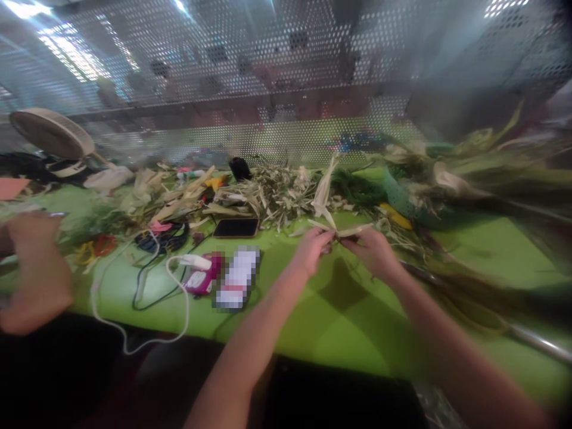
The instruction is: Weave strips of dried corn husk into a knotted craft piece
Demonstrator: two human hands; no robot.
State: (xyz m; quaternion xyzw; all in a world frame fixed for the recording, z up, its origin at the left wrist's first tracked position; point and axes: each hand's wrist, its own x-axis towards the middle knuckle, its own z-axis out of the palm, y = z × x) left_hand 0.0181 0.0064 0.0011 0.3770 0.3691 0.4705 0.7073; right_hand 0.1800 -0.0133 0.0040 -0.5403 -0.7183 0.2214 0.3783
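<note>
Both of my hands meet over the green table (286, 325), pinching a pale dried husk strip between their fingertips. My left hand (313, 247) is closed on the near left end of the husk (325, 193). Opposite it, my right hand (375, 250) grips the husk from the right side. One long part of the strip points up and away from me, while shorter ends stick out sideways above my fingers. The fingertips hide the exact point where the strips cross.
Husk scraps (281, 190) are heaped along the back. A dark phone (235, 227), a lit phone (239, 277) and a purple device with a white cable (203, 280) lie left. A metal rod (538, 342) is at right. Another person's arm (38, 268) reaches in at left.
</note>
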